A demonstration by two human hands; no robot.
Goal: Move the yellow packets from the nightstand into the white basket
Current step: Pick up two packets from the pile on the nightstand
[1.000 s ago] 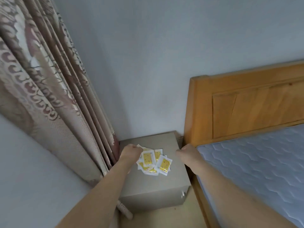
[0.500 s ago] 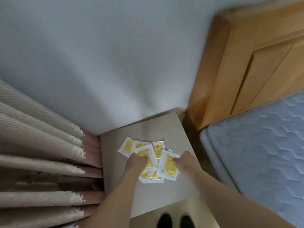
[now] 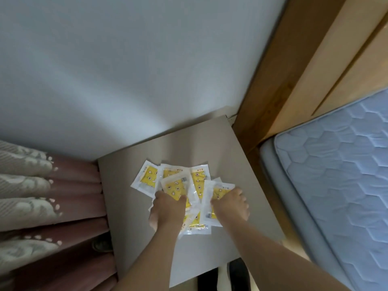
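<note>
1. Head view: nightstand point(image 3: 241, 160) wedged between curtain point(image 3: 42, 206) and bed point(image 3: 336, 175).
2. Yellow packets point(image 3: 184, 185) heaped mid-top.
3. Left hand point(image 3: 168, 208) and right hand point(image 3: 230, 204) on the heap; their grip, I cannot tell.

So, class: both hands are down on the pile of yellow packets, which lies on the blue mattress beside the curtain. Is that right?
Not quite. The head view shows both the left hand and the right hand on the yellow packets, but the pile lies on the grey nightstand, between the curtain and the blue mattress.
</note>
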